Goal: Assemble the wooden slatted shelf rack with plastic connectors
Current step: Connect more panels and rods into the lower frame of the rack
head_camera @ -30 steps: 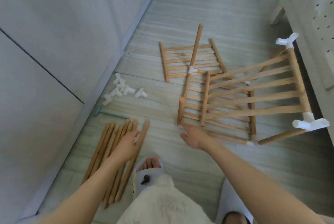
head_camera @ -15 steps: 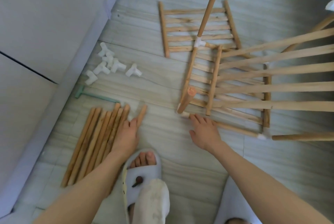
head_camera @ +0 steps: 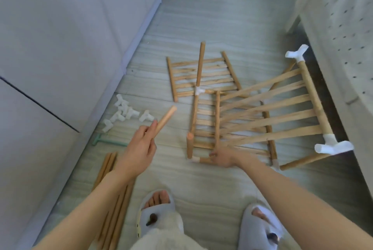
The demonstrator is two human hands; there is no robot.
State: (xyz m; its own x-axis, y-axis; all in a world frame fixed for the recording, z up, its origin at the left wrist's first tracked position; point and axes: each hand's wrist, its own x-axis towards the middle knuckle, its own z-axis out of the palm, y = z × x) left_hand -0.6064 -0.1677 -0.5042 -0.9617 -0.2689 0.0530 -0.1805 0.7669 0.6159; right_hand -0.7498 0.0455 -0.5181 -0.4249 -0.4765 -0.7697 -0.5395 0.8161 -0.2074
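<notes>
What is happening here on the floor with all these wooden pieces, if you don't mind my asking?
A person is putting together a slatted wooden rack. Their left hand holds one wooden dowel lifted off the floor, while the right hand rests on the near rail of the half-built frame. More dowels lie by the left arm, loose white connectors sit near the cabinet, and another slatted panel lies flat behind.

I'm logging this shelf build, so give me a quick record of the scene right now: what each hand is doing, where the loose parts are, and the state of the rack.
left hand: grips a wooden dowel, lifted off the floor
right hand: on the front rail of the partly built rack
loose dowels: bundled on the floor by the left arm
plastic connectors: white pile near the cabinet
spare slatted panel: flat on the floor behind the rack
</notes>
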